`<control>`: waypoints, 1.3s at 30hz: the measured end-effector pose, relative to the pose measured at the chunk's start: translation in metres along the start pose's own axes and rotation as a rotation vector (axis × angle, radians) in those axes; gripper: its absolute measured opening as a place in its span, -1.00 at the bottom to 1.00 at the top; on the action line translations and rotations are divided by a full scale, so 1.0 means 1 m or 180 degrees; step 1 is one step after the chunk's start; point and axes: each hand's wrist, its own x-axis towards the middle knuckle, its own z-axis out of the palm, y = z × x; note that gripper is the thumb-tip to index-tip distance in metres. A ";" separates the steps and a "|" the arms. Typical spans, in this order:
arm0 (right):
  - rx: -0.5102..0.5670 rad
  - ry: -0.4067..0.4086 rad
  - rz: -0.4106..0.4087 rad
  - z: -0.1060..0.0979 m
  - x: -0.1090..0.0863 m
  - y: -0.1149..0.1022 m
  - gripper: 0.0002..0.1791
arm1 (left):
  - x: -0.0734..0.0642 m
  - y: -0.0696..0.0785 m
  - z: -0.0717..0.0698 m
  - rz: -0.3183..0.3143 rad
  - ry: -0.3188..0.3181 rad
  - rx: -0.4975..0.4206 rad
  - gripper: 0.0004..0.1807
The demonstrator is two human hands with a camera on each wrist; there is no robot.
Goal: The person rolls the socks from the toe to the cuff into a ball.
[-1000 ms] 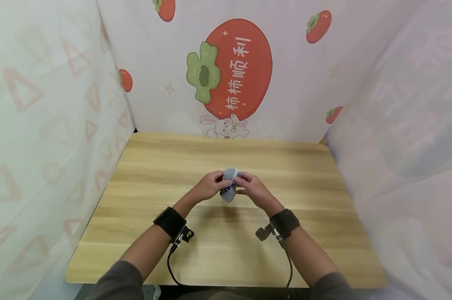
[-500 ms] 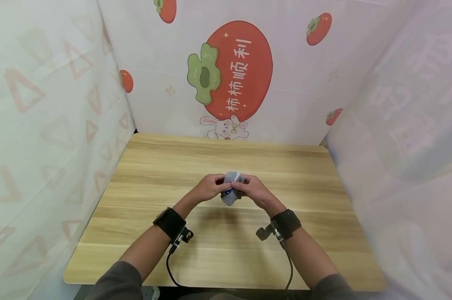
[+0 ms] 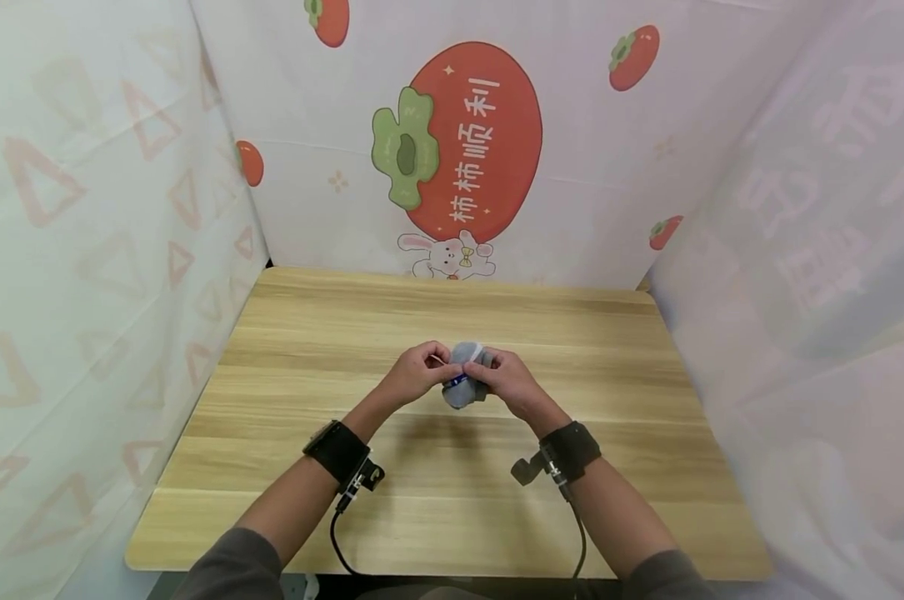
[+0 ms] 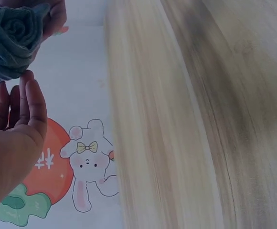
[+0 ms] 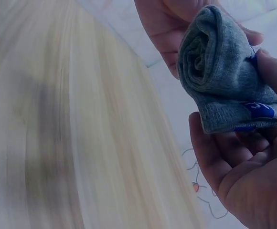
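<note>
A grey sock (image 3: 462,396), rolled into a tight bundle, is held above the table between both hands. Blue bands with white marks cross its fabric, and the right wrist view shows the coiled end of the roll (image 5: 200,55). My left hand (image 3: 412,377) pinches the bundle from the left, its thumb lying over the blue band. From the right, my right hand (image 3: 517,385) grips it, thumb on top and fingers underneath. The left wrist view shows the spiral end of the sock (image 4: 14,36) just beyond the left fingertips (image 4: 36,90).
The wooden table (image 3: 332,317) spreads below the hands. A white cloth with a big red persimmon print (image 3: 511,150) hangs behind it, and pale cloths hang at both sides. Each wrist wears a black strap (image 3: 339,454) with a camera and a cable.
The right thumb has moved onto the front of the sock beside the left thumb. The bundle has turned slightly, and a grey part now shows beside it on the right.
</note>
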 end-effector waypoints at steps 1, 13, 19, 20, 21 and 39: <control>0.0011 0.0018 -0.0005 0.001 0.000 0.000 -0.45 | -0.001 -0.002 0.000 0.0044 0.0009 -0.0021 -0.64; 0.0079 0.0241 0.0042 0.006 0.004 0.003 -0.48 | -0.015 0.007 -0.002 0.0390 0.0167 0.0093 -0.79; 0.0132 0.0366 0.0018 0.005 0.005 0.005 -0.45 | -0.011 -0.008 -0.003 0.0657 0.0113 0.0358 -0.88; 0.0133 0.0392 0.0012 0.005 0.005 0.005 -0.44 | -0.009 -0.014 -0.004 0.0707 0.0078 0.0435 -0.88; 0.0143 0.0422 0.0006 0.004 0.005 0.006 -0.44 | -0.009 -0.013 -0.005 0.0756 0.0037 0.0523 -0.89; 0.0212 0.1143 -0.0047 0.013 0.008 0.001 -0.61 | -0.009 -0.010 0.006 0.1734 0.0350 0.1181 -0.77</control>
